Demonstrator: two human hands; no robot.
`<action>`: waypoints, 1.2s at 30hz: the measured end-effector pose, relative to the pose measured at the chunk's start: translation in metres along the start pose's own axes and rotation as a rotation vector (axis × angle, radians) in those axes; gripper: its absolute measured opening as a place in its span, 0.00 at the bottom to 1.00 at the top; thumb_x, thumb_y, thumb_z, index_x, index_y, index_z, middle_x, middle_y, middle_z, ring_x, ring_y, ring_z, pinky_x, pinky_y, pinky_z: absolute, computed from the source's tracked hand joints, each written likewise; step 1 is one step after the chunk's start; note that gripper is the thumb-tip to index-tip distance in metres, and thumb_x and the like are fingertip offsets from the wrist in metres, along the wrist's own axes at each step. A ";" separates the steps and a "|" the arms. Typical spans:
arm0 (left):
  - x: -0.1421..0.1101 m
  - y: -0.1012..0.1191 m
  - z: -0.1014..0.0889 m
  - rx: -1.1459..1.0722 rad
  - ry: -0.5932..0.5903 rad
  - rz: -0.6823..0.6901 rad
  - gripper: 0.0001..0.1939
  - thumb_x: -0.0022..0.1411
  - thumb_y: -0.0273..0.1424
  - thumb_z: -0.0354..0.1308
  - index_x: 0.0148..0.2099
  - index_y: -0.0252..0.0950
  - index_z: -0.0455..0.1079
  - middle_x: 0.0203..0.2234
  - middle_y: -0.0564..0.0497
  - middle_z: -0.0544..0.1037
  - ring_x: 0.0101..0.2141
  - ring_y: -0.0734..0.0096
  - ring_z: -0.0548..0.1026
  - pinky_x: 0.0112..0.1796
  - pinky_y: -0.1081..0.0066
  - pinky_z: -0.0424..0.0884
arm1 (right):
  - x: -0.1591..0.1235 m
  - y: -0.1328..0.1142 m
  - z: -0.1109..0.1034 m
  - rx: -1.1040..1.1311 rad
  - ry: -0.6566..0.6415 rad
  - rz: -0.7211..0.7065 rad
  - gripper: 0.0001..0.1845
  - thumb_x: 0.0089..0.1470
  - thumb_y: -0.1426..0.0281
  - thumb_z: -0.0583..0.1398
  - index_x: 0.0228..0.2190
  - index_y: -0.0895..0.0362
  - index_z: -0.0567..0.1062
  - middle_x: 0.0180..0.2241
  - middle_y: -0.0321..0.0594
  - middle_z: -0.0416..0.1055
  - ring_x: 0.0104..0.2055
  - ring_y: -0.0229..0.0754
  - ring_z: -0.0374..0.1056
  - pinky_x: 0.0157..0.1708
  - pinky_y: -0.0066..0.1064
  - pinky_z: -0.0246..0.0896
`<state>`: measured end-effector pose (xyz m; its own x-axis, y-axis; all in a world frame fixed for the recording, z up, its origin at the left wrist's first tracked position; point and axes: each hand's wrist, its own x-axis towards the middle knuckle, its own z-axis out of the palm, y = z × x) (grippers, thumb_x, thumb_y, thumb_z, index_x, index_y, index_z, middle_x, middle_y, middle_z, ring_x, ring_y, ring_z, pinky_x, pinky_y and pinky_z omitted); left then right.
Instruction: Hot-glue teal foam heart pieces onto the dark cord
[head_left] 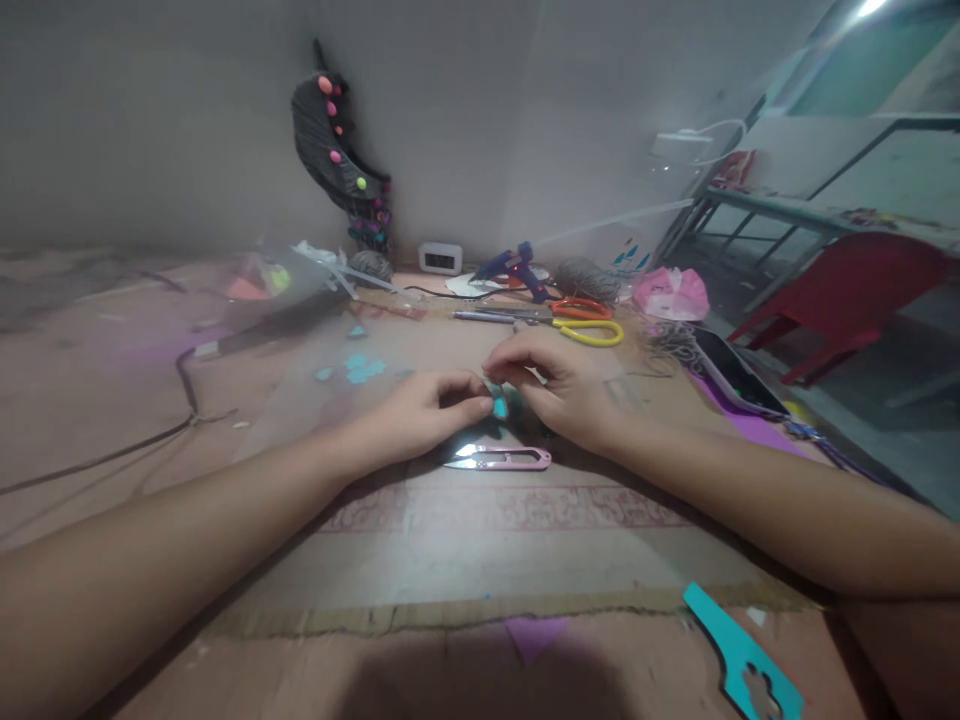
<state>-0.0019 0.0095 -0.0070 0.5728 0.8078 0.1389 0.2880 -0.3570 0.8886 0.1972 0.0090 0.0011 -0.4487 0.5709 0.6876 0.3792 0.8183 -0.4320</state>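
Observation:
Between my two hands is a small turquoise piece (500,407), gripped by the thumb and fingers of my left hand (420,410). My right hand (559,385) bends over it from the other side, fingertips pinched close to the left thumb. Whether the right fingers hold something thin, I cannot make out. Just below the hands lie pink thread snips (525,459) with their blades pointing left. Several turquoise cut-outs (364,369) are scattered on the board beyond my left hand.
Behind the hands lie scissors with orange and yellow handles (589,325), a blue glue gun (517,268) and a small digital clock (440,258). A phone (739,372) rests at the right. Nearer is a turquoise sheet with a flower-shaped hole (739,650). A dark crescent ornament (322,125) hangs on the wall.

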 end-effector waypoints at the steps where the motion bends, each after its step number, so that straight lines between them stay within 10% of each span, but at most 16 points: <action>1: 0.000 0.000 0.000 0.002 -0.009 0.003 0.13 0.60 0.41 0.57 0.32 0.38 0.75 0.26 0.51 0.76 0.30 0.67 0.72 0.33 0.71 0.68 | 0.000 0.000 0.001 0.016 -0.002 0.012 0.07 0.60 0.75 0.57 0.34 0.54 0.75 0.35 0.37 0.77 0.37 0.38 0.72 0.39 0.33 0.68; 10: 0.000 0.002 0.001 -0.091 0.066 -0.048 0.13 0.61 0.40 0.57 0.31 0.36 0.71 0.25 0.52 0.73 0.27 0.71 0.69 0.30 0.71 0.64 | 0.003 0.010 0.007 0.402 0.041 0.388 0.14 0.60 0.69 0.58 0.48 0.52 0.65 0.53 0.43 0.71 0.37 0.37 0.75 0.36 0.31 0.73; 14: 0.000 0.004 0.002 -0.134 0.166 -0.067 0.13 0.61 0.40 0.57 0.31 0.36 0.68 0.24 0.54 0.70 0.27 0.72 0.68 0.30 0.71 0.64 | 0.003 0.012 0.001 0.337 0.179 0.514 0.08 0.58 0.65 0.60 0.36 0.52 0.65 0.32 0.33 0.70 0.23 0.33 0.67 0.24 0.27 0.65; 17: 0.001 0.004 0.002 -0.102 0.229 -0.053 0.12 0.62 0.38 0.56 0.30 0.37 0.68 0.24 0.53 0.71 0.28 0.71 0.68 0.32 0.70 0.65 | 0.002 0.009 -0.003 0.225 0.049 0.561 0.08 0.57 0.64 0.60 0.29 0.55 0.69 0.23 0.31 0.66 0.22 0.33 0.62 0.24 0.27 0.61; 36: -0.004 0.009 0.001 0.156 0.237 -0.037 0.10 0.64 0.35 0.53 0.33 0.35 0.69 0.28 0.53 0.74 0.31 0.69 0.71 0.35 0.71 0.64 | 0.001 -0.007 0.000 0.368 -0.144 0.716 0.14 0.54 0.61 0.62 0.34 0.60 0.74 0.22 0.31 0.66 0.22 0.32 0.61 0.23 0.26 0.58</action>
<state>-0.0006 0.0027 0.0002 0.3701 0.9020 0.2224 0.4304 -0.3787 0.8194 0.1939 0.0042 0.0050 -0.3076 0.9461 0.1014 0.3344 0.2072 -0.9194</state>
